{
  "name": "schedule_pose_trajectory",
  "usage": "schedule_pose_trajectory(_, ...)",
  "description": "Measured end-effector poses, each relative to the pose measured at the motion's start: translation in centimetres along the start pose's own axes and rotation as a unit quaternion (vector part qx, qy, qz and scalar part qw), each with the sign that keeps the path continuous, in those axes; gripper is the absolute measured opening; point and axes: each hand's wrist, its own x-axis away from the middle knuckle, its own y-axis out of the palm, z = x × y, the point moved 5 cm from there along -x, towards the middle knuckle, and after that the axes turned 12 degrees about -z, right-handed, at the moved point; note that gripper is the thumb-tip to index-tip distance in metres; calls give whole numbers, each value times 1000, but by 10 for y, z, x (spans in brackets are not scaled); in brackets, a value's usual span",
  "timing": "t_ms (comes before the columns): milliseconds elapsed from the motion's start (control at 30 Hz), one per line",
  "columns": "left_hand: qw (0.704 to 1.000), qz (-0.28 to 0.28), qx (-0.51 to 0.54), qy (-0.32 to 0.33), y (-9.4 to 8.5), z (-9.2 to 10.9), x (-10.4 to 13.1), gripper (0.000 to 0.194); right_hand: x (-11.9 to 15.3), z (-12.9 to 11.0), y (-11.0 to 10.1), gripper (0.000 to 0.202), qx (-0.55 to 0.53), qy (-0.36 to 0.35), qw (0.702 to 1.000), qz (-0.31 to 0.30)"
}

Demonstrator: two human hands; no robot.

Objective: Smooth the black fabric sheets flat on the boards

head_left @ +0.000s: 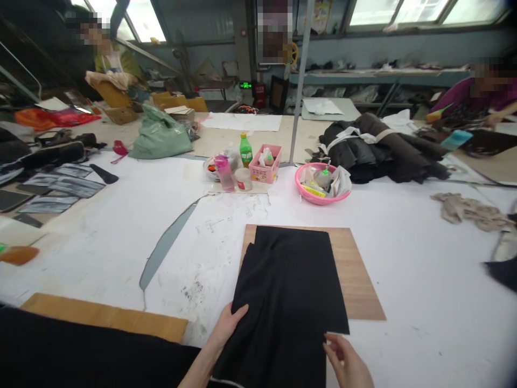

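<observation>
A piece of black fabric [288, 291] lies over a brown wooden board [355, 275] on the white paper-covered table [424, 302], its near end hanging toward me. My left hand [226, 326] rests on the fabric's left edge, thumb on top, pinching it. My right hand [347, 361] is at the fabric's lower right corner, fingers curled beside the edge; whether it grips the cloth is unclear.
A pink basin [321, 186], a pink box [264, 164], a green bottle [245, 150] and a pink bottle [224, 172] stand beyond the board. A dark cloth pile [388, 148] lies far right, a green bag [159, 134] far left. Other people work at the table's far sides.
</observation>
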Motion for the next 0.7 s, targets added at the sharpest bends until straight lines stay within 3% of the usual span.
schedule_pose_trajectory(133, 999, 6, -44, 7, -2, -2, -3, 53, -52, -13, -32, 38, 72, -35, 994, 69)
schedule_pose_trajectory(333, 996, 12, -85, 2, -3, -6, -5, 55, -110, -42, -43, 31, 168, -83, 977, 105)
schedule_pose_trajectory(700, 994, 24, -108, 2, -4, 0, -9, 54, -143, -62, -46, 21, 244, -104, 962, 58)
